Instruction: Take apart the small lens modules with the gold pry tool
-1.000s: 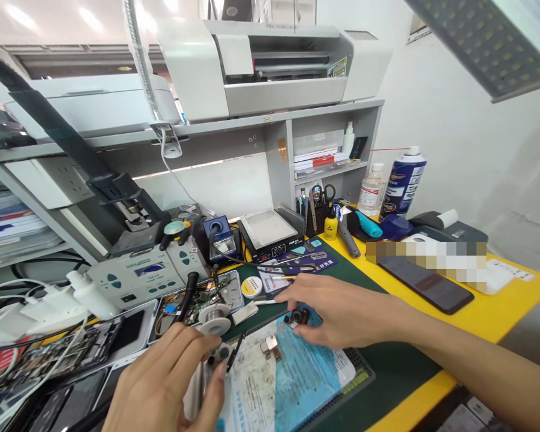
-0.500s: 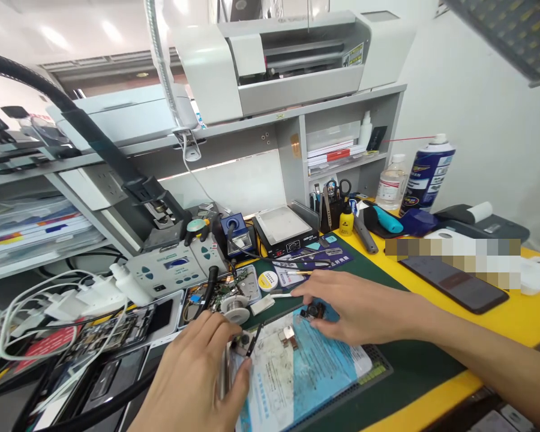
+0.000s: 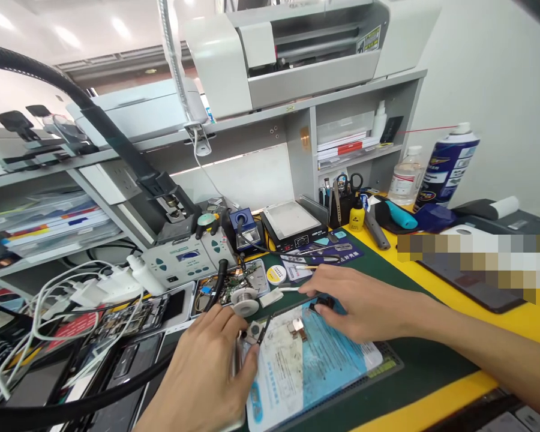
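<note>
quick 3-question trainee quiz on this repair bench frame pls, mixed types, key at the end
1. True or false: the right hand rests on the blue mat.
2. What does the left hand pinch at the mat's near-left edge?
A. a small metal part and a thin dark tool
B. scissors
C. the spray can
3. Fill in: the solder spool sits just beyond the ___ hand.

Key
1. True. Its fingertips press a small black part on the mat.
2. A. The small metal part and thin dark tool sit at its fingertips; the spray can stands far off at the back right.
3. left
</note>
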A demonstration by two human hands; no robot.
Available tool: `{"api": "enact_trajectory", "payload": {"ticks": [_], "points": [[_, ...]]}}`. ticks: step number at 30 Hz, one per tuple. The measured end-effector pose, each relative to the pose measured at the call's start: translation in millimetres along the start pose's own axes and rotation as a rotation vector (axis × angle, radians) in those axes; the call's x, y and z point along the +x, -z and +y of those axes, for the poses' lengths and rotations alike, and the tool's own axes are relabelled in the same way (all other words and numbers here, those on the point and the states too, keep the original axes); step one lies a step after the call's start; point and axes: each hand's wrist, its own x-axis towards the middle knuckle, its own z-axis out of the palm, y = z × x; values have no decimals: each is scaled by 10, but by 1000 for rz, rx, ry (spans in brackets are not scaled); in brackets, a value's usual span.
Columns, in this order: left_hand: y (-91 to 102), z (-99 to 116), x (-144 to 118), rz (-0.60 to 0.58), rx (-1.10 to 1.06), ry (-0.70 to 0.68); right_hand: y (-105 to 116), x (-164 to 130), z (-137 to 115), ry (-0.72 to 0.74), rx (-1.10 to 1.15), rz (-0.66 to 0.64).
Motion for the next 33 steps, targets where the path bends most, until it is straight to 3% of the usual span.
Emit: {"api": "enact_trajectory", "payload": {"ticks": [18, 27, 33], "points": [[-29, -23, -7, 6, -27, 4, -37, 37, 13, -14, 25, -5], [-56, -56, 8, 112, -20, -95, 11, 58, -25, -55, 197, 190], [-60, -94, -4, 129, -33, -156, 41, 63, -39, -130, 337, 238]]}}
